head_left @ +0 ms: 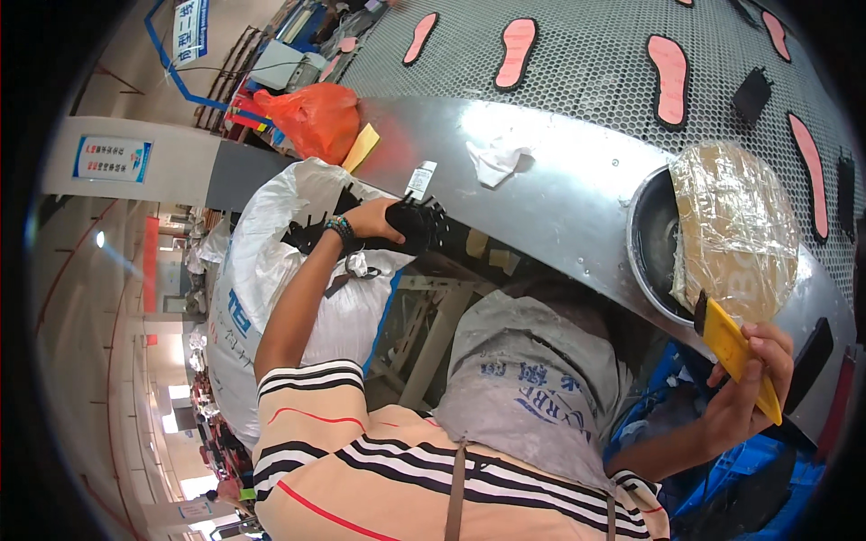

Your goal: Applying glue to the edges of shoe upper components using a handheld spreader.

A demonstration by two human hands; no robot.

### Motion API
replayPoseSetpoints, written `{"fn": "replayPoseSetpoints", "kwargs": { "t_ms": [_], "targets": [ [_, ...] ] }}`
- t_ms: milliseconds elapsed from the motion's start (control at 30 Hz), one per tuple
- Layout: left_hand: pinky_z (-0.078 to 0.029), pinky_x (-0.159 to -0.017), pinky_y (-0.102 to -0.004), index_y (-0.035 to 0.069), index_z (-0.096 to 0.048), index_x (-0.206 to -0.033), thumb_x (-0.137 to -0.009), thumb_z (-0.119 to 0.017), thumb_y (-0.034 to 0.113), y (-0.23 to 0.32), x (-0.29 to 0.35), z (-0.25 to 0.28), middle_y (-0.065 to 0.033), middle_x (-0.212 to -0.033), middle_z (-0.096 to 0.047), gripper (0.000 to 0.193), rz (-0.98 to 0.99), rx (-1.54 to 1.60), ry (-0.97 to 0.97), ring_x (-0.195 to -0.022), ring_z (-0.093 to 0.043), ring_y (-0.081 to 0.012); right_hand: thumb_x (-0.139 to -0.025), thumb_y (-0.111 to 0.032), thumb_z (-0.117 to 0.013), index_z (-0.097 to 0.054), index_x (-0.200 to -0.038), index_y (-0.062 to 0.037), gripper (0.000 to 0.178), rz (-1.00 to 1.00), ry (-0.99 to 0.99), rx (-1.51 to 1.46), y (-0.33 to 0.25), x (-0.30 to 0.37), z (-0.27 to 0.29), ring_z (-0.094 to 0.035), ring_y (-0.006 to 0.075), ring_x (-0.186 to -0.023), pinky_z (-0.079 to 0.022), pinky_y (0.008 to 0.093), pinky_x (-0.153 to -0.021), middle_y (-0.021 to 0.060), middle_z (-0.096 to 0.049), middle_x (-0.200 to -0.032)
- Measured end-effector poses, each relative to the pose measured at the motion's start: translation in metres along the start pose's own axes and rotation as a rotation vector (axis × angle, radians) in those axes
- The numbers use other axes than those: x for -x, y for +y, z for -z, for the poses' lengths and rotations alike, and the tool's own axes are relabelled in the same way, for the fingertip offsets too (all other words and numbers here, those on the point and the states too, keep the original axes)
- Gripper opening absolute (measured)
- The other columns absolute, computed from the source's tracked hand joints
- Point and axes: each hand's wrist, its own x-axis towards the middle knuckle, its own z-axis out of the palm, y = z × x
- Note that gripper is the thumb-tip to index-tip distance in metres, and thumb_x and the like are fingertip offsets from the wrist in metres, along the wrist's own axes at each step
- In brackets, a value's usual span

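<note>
A bundle of black fringed pieces (417,227) is clasped by the left hand (370,221) near the white sack (248,257), while a yellow-handled brush (729,338) is gripped by the right hand (756,374) near the metal bowl (642,257).

Yellow-handled brush (728,336), black piece (415,225), pink insoles (516,56) (black-edged), orange-red bag (316,119), striped beige shirt (388,496).

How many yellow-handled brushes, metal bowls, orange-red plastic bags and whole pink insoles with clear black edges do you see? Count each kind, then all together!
Yellow-handled brush, in the right hand: 1
Metal bowl: 1
Orange-red plastic bag: 1
Whole pink insoles: 5
Total: 8
</note>
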Motion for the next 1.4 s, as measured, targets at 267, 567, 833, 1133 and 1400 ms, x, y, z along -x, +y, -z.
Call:
{"fn": "replayPoseSetpoints", "kwargs": {
  "t_ms": [267,567,833,1133,1400],
  "targets": [
    [-0.055,-0.08,-0.0328,-0.002,-0.063,-0.119,-0.064,-0.088,0.022,0.023,-0.009,0.011,-0.0116,-0.101,-0.074,0.065,0.044,-0.128,-0.236,-0.086,-0.07,-0.0226,-0.096,-0.012,-0.06,-0.063,-0.103,-0.0004,0.014,-0.042,-0.013,0.002,-0.007,0.009,-0.004,-0.063,0.0128,-0.073,-0.051,0.0191,-0.05,0.0163,-0.062,-0.107],
    [-0.051,-0.093,-0.0311,0.004,-0.06,-0.129,-0.077,-0.08,0.012,0.03,-0.054,0.126,-0.0036,-0.112,-0.068,0.056,-0.208,0.256,0.291,-0.102,-0.063,-0.016,-0.097,-0.01,-0.059,-0.063,-0.103,0.0005,0.012,-0.055,0.02,-0.028,-0.016,0.016,-0.014,-0.061,0.0127,-0.071,-0.047,0.0182,-0.047,0.0166,-0.062,-0.107],
    [-0.048,-0.099,-0.0399,0.002,-0.054,-0.137,-0.084,-0.07,0.06,0.006,-0.129,0.103,-0.0209,-0.127,-0.065,0.08,-0.099,-0.182,0.535,-0.115,-0.064,-0.0358,-0.096,-0.006,-0.056,-0.063,-0.101,0.0041,0.013,0.025,0.01,-0.148,-0.052,0.029,-0.029,-0.059,0.0117,-0.068,-0.043,0.0183,-0.045,0.0187,-0.062,-0.104],
    [-0.032,-0.109,-0.0633,0.015,-0.047,-0.147,-0.098,-0.028,0.068,-0.037,-0.176,0.038,-0.021,-0.147,-0.048,0.075,0.202,-0.451,0.948,-0.137,-0.044,-0.0395,-0.094,-0.002,-0.055,-0.063,-0.098,0.0034,0.011,0.085,-0.078,-0.264,-0.059,0.051,-0.049,-0.056,0.0097,-0.059,-0.043,0.0187,-0.044,0.0169,-0.064,-0.1],
    [-0.043,-0.098,-0.0551,0.007,-0.067,-0.108,-0.096,-0.053,0.042,0.049,-0.13,0.035,-0.0192,-0.124,-0.065,0.039,0.01,-0.836,1.164,-0.12,-0.06,-0.0343,-0.096,-0.005,-0.057,-0.065,-0.101,0.0034,0.012,0.02,-0.11,-0.305,-0.052,0.043,-0.048,-0.06,0.0122,-0.061,-0.044,0.0201,-0.047,0.0163,-0.064,-0.102]
  ]
}}
